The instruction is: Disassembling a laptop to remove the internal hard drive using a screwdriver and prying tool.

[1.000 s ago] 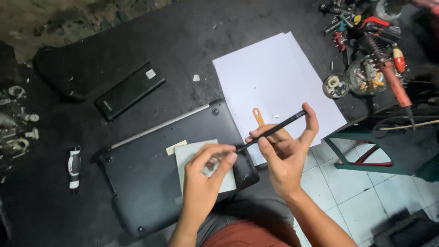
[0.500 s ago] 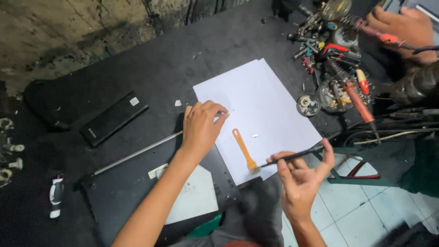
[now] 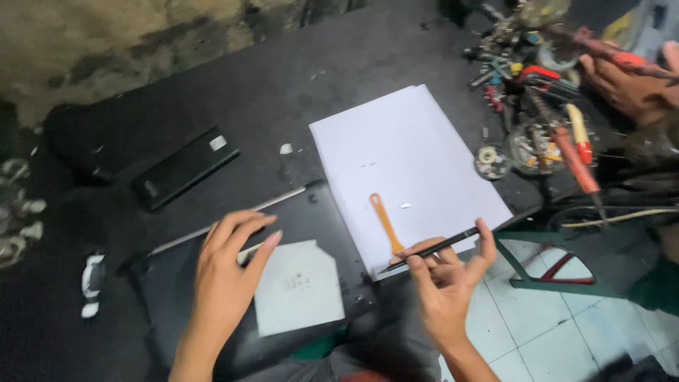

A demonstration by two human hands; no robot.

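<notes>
Head view, dark worktable (image 3: 297, 78), white paper sheet (image 3: 396, 155), tiled floor (image 3: 566, 325)

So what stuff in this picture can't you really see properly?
Head view only:
- Tiny specks on the pale grey card: too small to identify.
- Dark laptop underside: partly covered by the left hand and the card.
- Thin black screwdriver in the right hand: fingers hide its middle.
- Heap of tools: blurred, tangled.
- Another person's hand: cut by the right edge.

Black worktable (image 3: 297, 78), white tiled floor (image 3: 559, 332), dim light.
</notes>
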